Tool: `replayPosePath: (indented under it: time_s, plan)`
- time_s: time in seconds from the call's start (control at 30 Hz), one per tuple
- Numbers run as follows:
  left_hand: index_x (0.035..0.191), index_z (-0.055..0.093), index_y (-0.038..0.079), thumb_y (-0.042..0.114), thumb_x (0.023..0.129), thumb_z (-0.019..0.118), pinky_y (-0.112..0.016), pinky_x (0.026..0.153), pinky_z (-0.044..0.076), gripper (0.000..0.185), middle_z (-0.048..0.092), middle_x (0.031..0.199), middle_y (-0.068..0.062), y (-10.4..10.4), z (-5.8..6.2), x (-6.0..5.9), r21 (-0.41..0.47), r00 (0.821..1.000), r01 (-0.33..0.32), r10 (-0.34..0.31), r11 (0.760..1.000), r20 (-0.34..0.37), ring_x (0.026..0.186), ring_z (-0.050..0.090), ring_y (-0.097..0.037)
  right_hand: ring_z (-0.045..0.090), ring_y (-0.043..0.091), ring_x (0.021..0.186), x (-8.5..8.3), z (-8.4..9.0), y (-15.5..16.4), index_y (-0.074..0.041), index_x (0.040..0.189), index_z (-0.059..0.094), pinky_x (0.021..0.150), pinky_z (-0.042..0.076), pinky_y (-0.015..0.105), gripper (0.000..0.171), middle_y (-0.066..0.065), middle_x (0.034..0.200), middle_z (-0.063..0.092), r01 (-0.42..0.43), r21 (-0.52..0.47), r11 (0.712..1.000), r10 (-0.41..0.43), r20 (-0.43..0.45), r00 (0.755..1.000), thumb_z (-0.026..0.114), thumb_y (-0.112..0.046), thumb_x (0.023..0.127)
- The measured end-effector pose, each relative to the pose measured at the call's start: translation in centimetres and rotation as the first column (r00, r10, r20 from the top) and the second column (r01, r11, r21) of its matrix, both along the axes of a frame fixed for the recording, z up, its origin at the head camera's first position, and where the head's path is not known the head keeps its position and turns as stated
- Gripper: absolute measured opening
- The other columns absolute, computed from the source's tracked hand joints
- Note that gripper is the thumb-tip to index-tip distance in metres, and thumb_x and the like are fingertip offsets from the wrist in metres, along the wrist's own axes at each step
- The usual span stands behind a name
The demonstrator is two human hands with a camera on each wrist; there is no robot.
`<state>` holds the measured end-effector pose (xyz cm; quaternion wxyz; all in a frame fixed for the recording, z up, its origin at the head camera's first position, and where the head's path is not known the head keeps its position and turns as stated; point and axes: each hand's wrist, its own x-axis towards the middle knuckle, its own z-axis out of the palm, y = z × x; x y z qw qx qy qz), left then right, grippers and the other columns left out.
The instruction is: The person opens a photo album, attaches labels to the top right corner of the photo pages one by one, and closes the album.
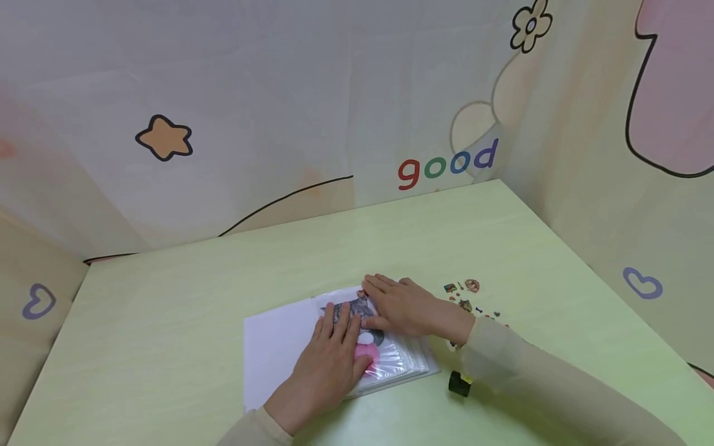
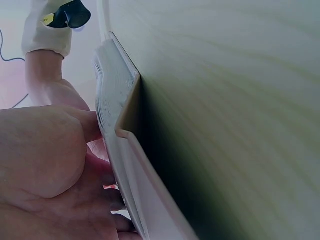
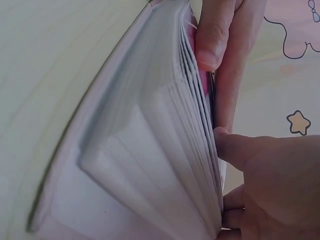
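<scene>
Pressing flat on sleeve album (image 1: 401,362): L hand (image 1: 329,365) & R hand (image 1: 404,306).

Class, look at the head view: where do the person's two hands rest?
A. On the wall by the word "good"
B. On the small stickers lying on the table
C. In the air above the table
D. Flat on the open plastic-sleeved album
D: the left hand and right hand both lie with straight fingers on the album; the stickers sit apart, untouched.
</scene>
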<state>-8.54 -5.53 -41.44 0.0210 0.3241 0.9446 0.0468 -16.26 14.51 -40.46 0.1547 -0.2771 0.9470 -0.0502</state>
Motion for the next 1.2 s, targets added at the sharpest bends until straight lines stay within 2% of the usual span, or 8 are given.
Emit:
replayPosePath:
  time_s: [0.4, 0.53, 0.63, 0.77, 0.9, 1.03, 1.2]
  plan:
    - [0.154, 0.04, -0.006, 0.043, 0.108, 0.049, -0.056, 0.119, 0.03, 0.068, 0.028, 0.164, -0.028, 0.2, 0.4, 0.0, -0.013, 1.0, -0.01, 0.01, 1.0, 0.029, 0.152, 0.022, -0.048, 0.021, 0.031, 0.156, -1.1, -0.4, 0.8, -0.003, 0.163, 0.026, 0.12, 0.024, 0.061, 0.092, 0.013, 0.169, 0.025, 0.037, -0.058, 0.998, -0.035, 0.034, 0.999, 0.056, -0.062, 0.099]
    - [0.155, 0.039, -0.006, 0.044, 0.108, 0.049, -0.056, 0.12, 0.028, 0.069, 0.026, 0.165, -0.027, 0.3, 0.5, 0.0, -0.01, 0.998, -0.015, 0.016, 1.0, 0.055, 0.152, 0.02, -0.048, 0.02, 0.032, 0.156, -1.3, -0.7, 1.2, -0.001, 0.163, 0.025, 0.12, 0.024, 0.062, 0.095, 0.015, 0.169, 0.025, 0.042, -0.08, 0.996, -0.04, 0.024, 0.999, 0.057, -0.063, 0.098]
    - [0.155, 0.039, -0.006, 0.044, 0.108, 0.049, -0.056, 0.12, 0.027, 0.069, 0.026, 0.165, -0.028, 0.4, 0.5, 0.0, -0.003, 0.998, -0.014, 0.014, 1.0, 0.063, 0.152, 0.02, -0.048, 0.02, 0.034, 0.156, -1.1, -0.8, 1.5, 0.001, 0.162, 0.026, 0.119, 0.026, 0.061, 0.091, 0.017, 0.168, 0.025, 0.025, -0.099, 0.995, -0.026, -0.017, 1.0, 0.057, -0.058, 0.1]
    - [0.155, 0.039, -0.006, 0.043, 0.108, 0.048, -0.056, 0.12, 0.028, 0.068, 0.026, 0.165, -0.028, 0.4, 0.6, 0.1, -0.011, 0.998, -0.009, 0.009, 1.0, 0.057, 0.152, 0.02, -0.048, 0.022, 0.035, 0.155, -0.2, -0.7, 1.8, 0.002, 0.159, 0.032, 0.119, 0.028, 0.059, 0.079, 0.018, 0.166, 0.029, -0.018, -0.141, 0.99, 0.004, -0.096, 0.995, 0.06, -0.046, 0.103]
    - [0.155, 0.039, -0.006, 0.044, 0.108, 0.047, -0.056, 0.12, 0.028, 0.068, 0.026, 0.165, -0.027, 0.3, 0.6, 0.1, -0.021, 0.999, -0.01, 0.011, 1.0, 0.048, 0.152, 0.02, -0.048, 0.029, 0.034, 0.153, 1.2, -0.3, 1.8, 0.0, 0.157, 0.04, 0.118, 0.031, 0.059, 0.068, 0.016, 0.163, 0.037, -0.105, -0.149, 0.983, 0.081, -0.16, 0.984, 0.061, -0.039, 0.104]
    - [0.154, 0.04, -0.006, 0.043, 0.108, 0.048, -0.056, 0.119, 0.029, 0.068, 0.027, 0.164, -0.028, 0.2, 0.4, 0.0, -0.01, 0.999, -0.01, 0.01, 1.0, 0.04, 0.152, 0.021, -0.048, 0.035, 0.033, 0.15, 2.5, -0.3, 1.6, -0.001, 0.154, 0.047, 0.115, 0.036, 0.058, 0.062, 0.013, 0.162, 0.04, -0.186, -0.111, 0.976, 0.16, -0.208, 0.965, 0.059, -0.037, 0.105]
    - [0.153, 0.041, -0.007, 0.043, 0.108, 0.049, -0.056, 0.119, 0.03, 0.068, 0.029, 0.163, -0.028, 0.0, 0.0, -0.1, 0.001, 1.0, -0.008, 0.008, 1.0, 0.022, 0.152, 0.022, -0.048, 0.035, 0.031, 0.15, 3.4, -0.7, 1.3, -0.002, 0.154, 0.047, 0.115, 0.037, 0.056, 0.061, 0.011, 0.164, 0.037, -0.197, -0.07, 0.978, 0.177, -0.226, 0.958, 0.055, -0.04, 0.107]
